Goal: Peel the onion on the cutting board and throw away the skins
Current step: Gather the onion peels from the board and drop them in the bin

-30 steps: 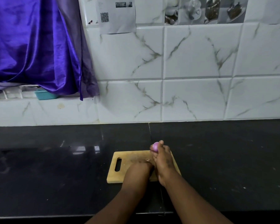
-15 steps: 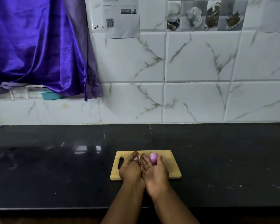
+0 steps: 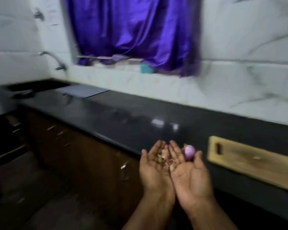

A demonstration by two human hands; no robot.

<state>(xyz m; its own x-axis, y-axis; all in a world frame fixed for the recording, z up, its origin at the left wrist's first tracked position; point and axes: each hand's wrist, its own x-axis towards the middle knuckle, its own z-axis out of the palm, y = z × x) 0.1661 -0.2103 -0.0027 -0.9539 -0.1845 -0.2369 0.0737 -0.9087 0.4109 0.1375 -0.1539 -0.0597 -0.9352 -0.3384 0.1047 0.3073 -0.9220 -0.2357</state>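
Note:
My left hand (image 3: 154, 165) and my right hand (image 3: 189, 173) are cupped side by side, palms up, in front of the counter's edge. A heap of dry onion skins (image 3: 164, 159) lies in the hollow between them. The peeled purple onion (image 3: 189, 152) rests between the thumb and fingers of my right hand. The wooden cutting board (image 3: 249, 162) lies bare on the black counter to the right of my hands. The picture is blurred by motion.
The black counter (image 3: 123, 117) runs left to a sink (image 3: 37, 85) with a tap (image 3: 55, 61). A grey mat (image 3: 83, 92) lies near the sink. Dark cabinet doors (image 3: 83, 156) stand below the counter. A purple curtain (image 3: 131, 30) hangs on the tiled wall.
Both hands lifted off the cutting board with the skins and onion and moved left off the counter's edge. The view swung left, so the board now lies at the right.

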